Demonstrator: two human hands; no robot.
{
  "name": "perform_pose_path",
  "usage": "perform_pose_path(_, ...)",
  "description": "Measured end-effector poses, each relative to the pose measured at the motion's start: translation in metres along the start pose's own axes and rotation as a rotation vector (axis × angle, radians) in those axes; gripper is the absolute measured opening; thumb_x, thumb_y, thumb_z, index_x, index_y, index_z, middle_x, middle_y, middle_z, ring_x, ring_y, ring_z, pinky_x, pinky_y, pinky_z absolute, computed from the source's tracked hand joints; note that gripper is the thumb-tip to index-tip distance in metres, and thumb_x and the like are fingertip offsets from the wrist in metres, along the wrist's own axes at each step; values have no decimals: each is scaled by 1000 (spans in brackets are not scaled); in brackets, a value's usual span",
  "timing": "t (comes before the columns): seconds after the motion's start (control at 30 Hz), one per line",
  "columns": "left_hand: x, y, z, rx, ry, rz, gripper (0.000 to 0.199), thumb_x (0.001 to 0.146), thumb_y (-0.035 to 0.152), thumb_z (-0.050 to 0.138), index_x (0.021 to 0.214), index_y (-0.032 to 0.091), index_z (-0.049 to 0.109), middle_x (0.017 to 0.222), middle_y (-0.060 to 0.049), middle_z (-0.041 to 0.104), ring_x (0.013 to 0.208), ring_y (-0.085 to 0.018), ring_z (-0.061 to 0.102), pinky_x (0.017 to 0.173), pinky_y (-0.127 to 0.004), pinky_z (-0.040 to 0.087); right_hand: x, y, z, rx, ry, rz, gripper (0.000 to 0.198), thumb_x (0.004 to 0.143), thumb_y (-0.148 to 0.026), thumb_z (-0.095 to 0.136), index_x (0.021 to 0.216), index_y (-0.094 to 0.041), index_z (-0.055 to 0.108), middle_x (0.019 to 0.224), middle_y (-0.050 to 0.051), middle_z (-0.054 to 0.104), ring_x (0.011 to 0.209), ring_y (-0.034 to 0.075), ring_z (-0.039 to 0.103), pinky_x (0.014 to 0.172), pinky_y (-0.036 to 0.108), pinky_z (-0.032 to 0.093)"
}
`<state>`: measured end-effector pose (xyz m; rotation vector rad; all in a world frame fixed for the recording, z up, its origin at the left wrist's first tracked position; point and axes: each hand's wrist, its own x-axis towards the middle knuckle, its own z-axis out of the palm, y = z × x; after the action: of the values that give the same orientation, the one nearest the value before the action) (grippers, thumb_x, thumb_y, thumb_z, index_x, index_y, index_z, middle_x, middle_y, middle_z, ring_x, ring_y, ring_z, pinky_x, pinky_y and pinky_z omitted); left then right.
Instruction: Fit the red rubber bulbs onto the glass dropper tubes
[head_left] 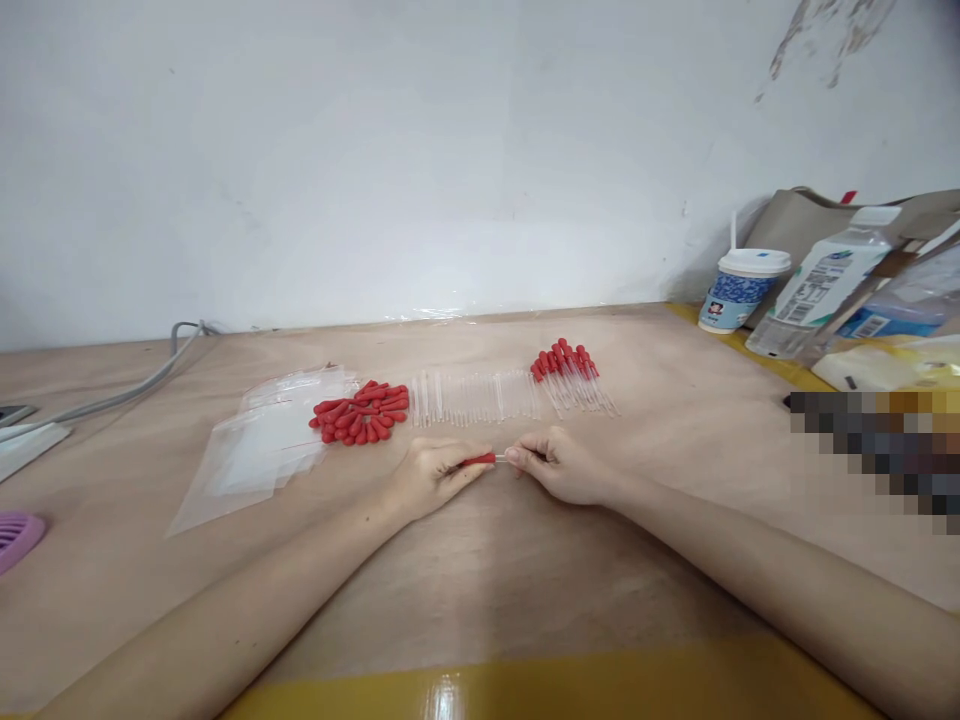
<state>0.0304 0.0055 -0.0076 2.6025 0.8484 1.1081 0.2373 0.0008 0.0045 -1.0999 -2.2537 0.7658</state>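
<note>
My left hand (435, 476) pinches a red rubber dropper bulb (480, 460), its open end pointing right. Between finger and thumb, my right hand (559, 466) grips a thin clear glass dropper tube (502, 458), whose left end meets the bulb; how deep it sits inside I cannot tell. Behind my left hand lies a heap of loose red bulbs (364, 415). A row of clear tubes (476, 398) is spread out beyond both hands. Farther right, several droppers with red bulbs on their tubes (574, 378) lie in a bunch.
Clear plastic bags (259, 440) are fanned out at left, near a grey cable (142, 388) and a pink plastic object (19, 540). A paper cup (742, 290), a bottle (821, 285) and a beige bag (787, 225) stand at the back right. Yellow tape (525, 685) edges the table.
</note>
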Motion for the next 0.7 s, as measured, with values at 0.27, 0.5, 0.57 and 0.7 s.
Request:
perform_pose_path(0.27,4,1,-3,41,112,-191,42,79,25,58,119,17,49,83,-4,62,63,-11,59,59,-23,50,-2,4,-16,19,130,6,24,87,-31,36,76,-18,52,69,1,55,64,13,50,61,25,39)
perform_pose_path(0.5,7,0,-5,89,-160,-193,16,82,23,50,89,15,62,71,-2,54,60,-10,52,59,-23,44,35,37,-88,322,527,524,19,80,-22,42,66,-15,52,66,6,62,46,8,43,49,22,36)
perform_pose_path(0.57,7,-1,-5,75,-173,-204,16,82,23,50,88,15,62,72,-2,55,62,-11,52,60,-23,43,41,50,-97,143,542,547,23,77,-27,47,59,-16,54,62,5,62,48,9,44,49,22,35)
perform_pose_path(0.7,7,-2,-4,48,-181,-219,16,83,23,50,89,15,62,71,-2,55,62,-11,51,60,-23,42,41,74,-91,-260,636,608,28,75,-36,48,56,-17,57,57,5,59,55,15,51,51,25,33)
